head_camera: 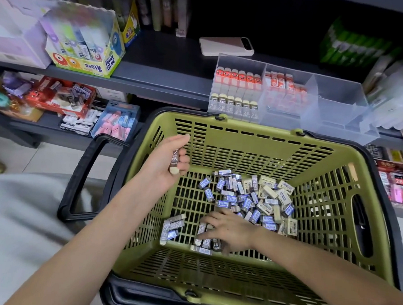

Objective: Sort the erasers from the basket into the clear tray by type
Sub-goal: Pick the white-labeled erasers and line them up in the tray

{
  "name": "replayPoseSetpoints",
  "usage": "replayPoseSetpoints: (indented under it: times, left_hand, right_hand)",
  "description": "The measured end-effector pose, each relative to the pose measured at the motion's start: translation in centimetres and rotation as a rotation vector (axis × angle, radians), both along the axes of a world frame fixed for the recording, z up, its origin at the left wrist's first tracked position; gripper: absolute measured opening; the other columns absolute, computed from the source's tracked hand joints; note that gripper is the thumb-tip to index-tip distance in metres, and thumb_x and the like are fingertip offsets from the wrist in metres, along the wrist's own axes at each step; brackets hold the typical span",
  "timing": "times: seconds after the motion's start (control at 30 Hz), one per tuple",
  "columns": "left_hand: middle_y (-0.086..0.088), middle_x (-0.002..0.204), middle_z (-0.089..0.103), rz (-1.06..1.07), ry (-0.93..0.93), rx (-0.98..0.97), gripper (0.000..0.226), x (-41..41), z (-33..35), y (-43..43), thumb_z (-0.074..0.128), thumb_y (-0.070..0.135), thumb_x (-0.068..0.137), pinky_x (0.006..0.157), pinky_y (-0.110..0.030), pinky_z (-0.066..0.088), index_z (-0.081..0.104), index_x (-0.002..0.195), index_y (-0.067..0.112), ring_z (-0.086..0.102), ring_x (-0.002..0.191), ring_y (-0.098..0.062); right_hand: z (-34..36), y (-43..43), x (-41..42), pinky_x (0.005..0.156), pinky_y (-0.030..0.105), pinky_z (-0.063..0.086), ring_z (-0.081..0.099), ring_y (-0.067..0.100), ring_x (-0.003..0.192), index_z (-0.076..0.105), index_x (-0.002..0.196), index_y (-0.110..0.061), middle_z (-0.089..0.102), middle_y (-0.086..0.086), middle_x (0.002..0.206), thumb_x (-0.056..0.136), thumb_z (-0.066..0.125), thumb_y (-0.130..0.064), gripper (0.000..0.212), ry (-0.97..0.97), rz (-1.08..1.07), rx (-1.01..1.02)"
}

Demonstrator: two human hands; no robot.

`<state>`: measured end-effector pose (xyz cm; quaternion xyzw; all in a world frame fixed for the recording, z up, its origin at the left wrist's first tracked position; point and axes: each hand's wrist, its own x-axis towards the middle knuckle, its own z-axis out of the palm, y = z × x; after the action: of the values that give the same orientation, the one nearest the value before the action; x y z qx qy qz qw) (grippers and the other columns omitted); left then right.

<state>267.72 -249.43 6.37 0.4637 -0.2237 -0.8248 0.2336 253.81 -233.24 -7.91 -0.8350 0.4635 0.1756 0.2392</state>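
Observation:
A green basket [244, 136] sits in front of me with several loose erasers [252, 198] piled on its floor, brown-sleeved 2B ones and blue and cream ones. My left hand [169, 157] hovers over the basket's left side, closed around a brown 2B eraser [174, 162]. My right hand [228, 231] rests low in the basket on a small cluster of 2B erasers [208, 243], fingers spread over them. On the shelf behind stands the clear tray [335, 106], with orange-sleeved and 2B erasers lined up in its left compartment, red-and-white ones in the middle, and its right compartment bare.
A phone [226, 46] lies on the dark shelf behind the tray. A glue box [84, 43] stands at the shelf's left. Lower shelves hold stationery boxes [60, 96]. The basket's black handle [83, 175] hangs down on the left.

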Motion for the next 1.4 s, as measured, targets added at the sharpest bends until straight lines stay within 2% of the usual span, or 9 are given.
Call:
replayPoseSetpoints:
  times: [0.13, 0.37, 0.47, 0.63, 0.9, 1.03, 1.17, 1.33, 1.4]
  left_hand:
    - [0.000, 0.059, 0.046, -0.088, 0.036, 0.041, 0.020, -0.1, 0.1, 0.0, 0.065, 0.013, 0.084, 0.031, -0.015, 0.031, 0.050, 0.096, 0.010, 0.041, 0.044, -0.009]
    - [-0.002, 0.060, 0.048, -0.142, 0.021, -0.040, 0.019, -0.3, 0.2, 0.0, 0.062, 0.012, 0.084, 0.032, -0.016, 0.029, 0.050, 0.097, 0.011, 0.043, 0.045, -0.011]
    - [-0.001, 0.060, 0.048, -0.144, 0.014, -0.052, 0.015, -0.3, 0.1, 0.0, 0.062, 0.013, 0.083, 0.033, -0.016, 0.028, 0.051, 0.094, 0.011, 0.043, 0.045, -0.011]
    - [-0.002, 0.060, 0.049, -0.135, 0.028, -0.047, 0.013, -0.3, 0.0, -0.3, 0.062, 0.010, 0.084, 0.033, -0.017, 0.029, 0.051, 0.092, 0.010, 0.043, 0.046, -0.012]
    - [0.003, 0.055, 0.045, -0.139, -0.036, -0.084, 0.013, -0.4, -0.5, -0.1, 0.064, 0.008, 0.083, 0.035, -0.016, 0.032, 0.055, 0.091, 0.012, 0.039, 0.042, -0.007]
    - [0.005, 0.054, 0.043, -0.091, -0.098, -0.048, 0.016, -0.3, -1.0, -0.2, 0.068, 0.010, 0.081, 0.037, -0.016, 0.035, 0.056, 0.090, 0.012, 0.037, 0.044, -0.007]
    - [0.003, 0.059, 0.047, 0.012, -0.023, 0.028, 0.042, -0.5, -0.9, 0.1, 0.077, 0.022, 0.067, 0.042, -0.018, 0.040, 0.056, 0.102, 0.010, 0.042, 0.047, -0.009]
    - [-0.003, 0.075, 0.062, -0.060, 0.099, -0.158, 0.062, -1.4, -0.6, 1.0, 0.065, 0.056, 0.069, 0.071, -0.032, 0.051, 0.054, 0.117, 0.017, 0.062, 0.070, -0.018]
    - [-0.002, 0.080, 0.071, -0.098, 0.186, -0.203, 0.065, -1.8, -0.4, 1.8, 0.059, 0.059, 0.071, 0.069, -0.032, 0.057, 0.053, 0.120, 0.017, 0.069, 0.078, -0.019]
  right_hand:
    - [-0.8, -1.1, -1.1, 0.096, 0.039, 0.030, 0.035, 0.025, 0.118, 0.031, 0.143, -0.034, 0.041, 0.008, 0.134, 0.073, 0.069, -0.051, 0.081, 0.012, 0.088, -0.060]
    - [-2.2, -2.3, -0.2, 0.093, 0.035, 0.032, 0.043, 0.020, 0.104, 0.048, 0.130, -0.027, 0.049, 0.003, 0.110, 0.081, 0.057, -0.056, 0.058, -0.115, -0.231, -0.107]
    - [-2.5, -3.0, 0.3, 0.095, 0.038, 0.034, 0.045, 0.023, 0.106, 0.047, 0.130, -0.023, 0.048, 0.005, 0.112, 0.082, 0.055, -0.058, 0.059, -0.129, -0.330, -0.131]
    - [-2.7, -2.7, -0.1, 0.100, 0.039, 0.030, 0.036, 0.022, 0.114, 0.029, 0.144, -0.024, 0.044, 0.002, 0.129, 0.080, 0.062, -0.049, 0.076, -0.024, -0.131, -0.113]
    - [-2.4, -2.8, 0.8, 0.094, 0.034, 0.036, 0.042, 0.021, 0.109, 0.045, 0.132, -0.011, 0.050, 0.006, 0.121, 0.084, 0.065, -0.031, 0.056, -0.150, -0.338, -0.168]
    - [0.6, -2.6, 0.9, 0.090, 0.030, 0.044, 0.051, 0.012, 0.099, 0.054, 0.120, -0.013, 0.057, 0.002, 0.111, 0.079, 0.071, -0.034, 0.050, -0.455, -0.822, -0.167]
    - [6.6, -3.3, 0.8, 0.058, 0.019, 0.048, 0.053, -0.001, 0.064, 0.060, 0.101, -0.025, 0.061, -0.012, 0.081, 0.077, 0.076, -0.025, 0.029, -1.033, -1.300, -0.096]
    - [12.8, -5.4, 2.0, 0.060, 0.016, 0.050, 0.059, 0.002, 0.069, 0.060, 0.099, -0.025, 0.068, -0.002, 0.092, 0.072, 0.079, -0.027, 0.033, -1.293, -1.446, -0.298]
    - [13.9, -6.3, 3.2, 0.064, 0.023, 0.054, 0.065, 0.006, 0.075, 0.056, 0.096, -0.028, 0.067, -0.001, 0.093, 0.068, 0.081, -0.029, 0.037, -1.267, -1.448, -0.323]
